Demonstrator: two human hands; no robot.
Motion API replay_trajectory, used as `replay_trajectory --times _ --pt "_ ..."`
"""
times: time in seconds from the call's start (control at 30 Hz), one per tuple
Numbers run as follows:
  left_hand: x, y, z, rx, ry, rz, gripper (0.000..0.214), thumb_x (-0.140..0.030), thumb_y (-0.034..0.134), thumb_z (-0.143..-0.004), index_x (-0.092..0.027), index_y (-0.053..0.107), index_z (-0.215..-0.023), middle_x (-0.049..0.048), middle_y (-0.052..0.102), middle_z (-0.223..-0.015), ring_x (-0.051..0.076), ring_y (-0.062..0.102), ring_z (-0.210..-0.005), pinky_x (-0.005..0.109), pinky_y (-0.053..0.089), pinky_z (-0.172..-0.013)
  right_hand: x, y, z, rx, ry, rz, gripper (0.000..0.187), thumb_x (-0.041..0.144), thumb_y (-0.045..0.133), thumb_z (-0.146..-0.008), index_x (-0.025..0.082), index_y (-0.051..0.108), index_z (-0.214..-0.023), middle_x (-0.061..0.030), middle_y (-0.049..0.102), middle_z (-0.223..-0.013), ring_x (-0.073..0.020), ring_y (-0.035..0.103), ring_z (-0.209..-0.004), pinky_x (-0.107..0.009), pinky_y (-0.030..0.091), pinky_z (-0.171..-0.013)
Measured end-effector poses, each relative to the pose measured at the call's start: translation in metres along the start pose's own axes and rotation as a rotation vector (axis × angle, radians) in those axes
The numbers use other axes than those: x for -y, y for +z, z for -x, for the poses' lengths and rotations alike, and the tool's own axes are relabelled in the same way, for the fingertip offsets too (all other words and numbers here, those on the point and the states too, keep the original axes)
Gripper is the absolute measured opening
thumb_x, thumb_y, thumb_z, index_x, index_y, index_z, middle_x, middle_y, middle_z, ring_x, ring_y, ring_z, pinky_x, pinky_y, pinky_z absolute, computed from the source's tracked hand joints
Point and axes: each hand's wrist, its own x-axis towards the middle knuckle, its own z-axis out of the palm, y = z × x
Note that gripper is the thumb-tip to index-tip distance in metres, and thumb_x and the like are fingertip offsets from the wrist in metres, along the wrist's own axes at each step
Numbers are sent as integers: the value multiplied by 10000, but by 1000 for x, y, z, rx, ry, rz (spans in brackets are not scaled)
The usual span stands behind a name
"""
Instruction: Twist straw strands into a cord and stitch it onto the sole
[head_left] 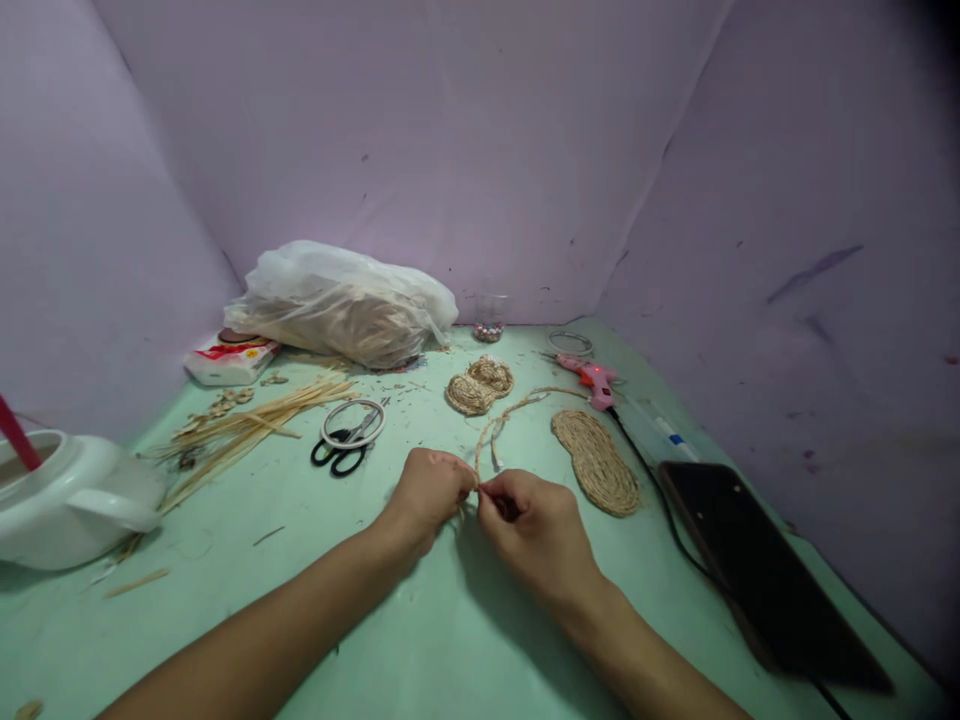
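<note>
My left hand (426, 492) and my right hand (534, 530) meet at the middle of the pale green table (390, 620), both closed in a pinch on one end of a jute rope (504, 414). The rope runs away from my fingers in a loop toward the back. To the right of it lies an oval coiled jute mat (597, 462). A smaller double-coil jute piece (480, 385) lies further back.
Black-handled scissors (346, 440) under a ring and a bundle of straw sticks (247, 425) lie left. A white pot (71, 495) stands far left. A plastic bag of fibre (341, 305), a pink glue gun (592, 378) and a dark tablet (757, 560) surround the work area.
</note>
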Motion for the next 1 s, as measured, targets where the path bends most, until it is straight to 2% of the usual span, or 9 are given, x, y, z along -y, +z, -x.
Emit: replay_trajectory --times 0.13,0.37,0.57,0.63,0.73,0.8,0.87,0.93,1.0 --pt "-1 -1 -1 26 -83 81 163 -103 457 -500 -168 339 -408 -92 213 -362 21 134 -322 198 57 -364 -4 5 3 -35 -206 185 181 144 459 -734 150 607 -630 -37 569 -558 -114 496 -504 -218 342 -512" --pt "3 -1 -5 24 -146 151 149 -152 456 -530 -180 330 -457 -83 246 -381 24 157 -304 201 64 -332 -7 9 2 -64 -299 289 257 130 408 -772 141 624 -635 -39 554 -544 -113 474 -491 -225 324 -497" --pt "3 0 -3 5 -52 90 45 -116 470 -515 -152 449 -498 -82 300 -355 24 161 -319 188 77 -352 -4 -1 1 55 -191 79 166 197 484 -756 172 643 -718 -35 600 -611 -121 510 -533 -224 368 -524" --pt "2 -2 -3 15 -25 51 55 -119 498 -518 -147 468 -482 -74 333 -350 27 186 -321 190 95 -358 -5 -8 -3 -38 -113 -16 135 245 525 -743 182 640 -715 -36 620 -643 -133 531 -571 -236 395 -568" --pt "0 -4 -3 34 2 -5 67 -125 544 -514 -141 497 -468 -68 359 -346 34 225 -329 192 135 -371 -8 -17 -12 -210 112 -164 161 296 530 -740 178 634 -703 -35 628 -664 -147 543 -603 -253 411 -598" --pt "-1 -4 -3 49 12 -40 74 -134 556 -516 -138 511 -458 -61 375 -351 39 244 -338 194 161 -381 -9 -18 -17 -122 280 -305 195 329 541 -720 165 637 -675 -23 611 -614 -140 528 -559 -246 397 -545" --pt "-2 -3 -1 67 17 -74 82 -142 552 -523 -139 512 -452 -57 380 -354 45 258 -348 196 182 -391 -8 -16 -18 87 417 -506 221 354 562 -687 150 636 -649 -13 589 -566 -125 507 -511 -236 383 -503" --pt "-3 -2 0 84 24 -115 79 -139 537 -523 -141 507 -450 -53 390 -359 51 281 -362 197 203 -399 -7 -12 -17 273 507 -672 215 352 577 -662 144 630 -636 5 550 -510 -101 466 -449 -223 362 -454" --pt "-3 -2 1 104 39 -171 60 -129 523 -515 -135 512 -456 -41 418 -372 56 303 -377 200 219 -405 -7 -9 -15 356 534 -696 197 326 577 -658 142 619 -602 35 474 -433 -69 370 -376 -199 287 -388"
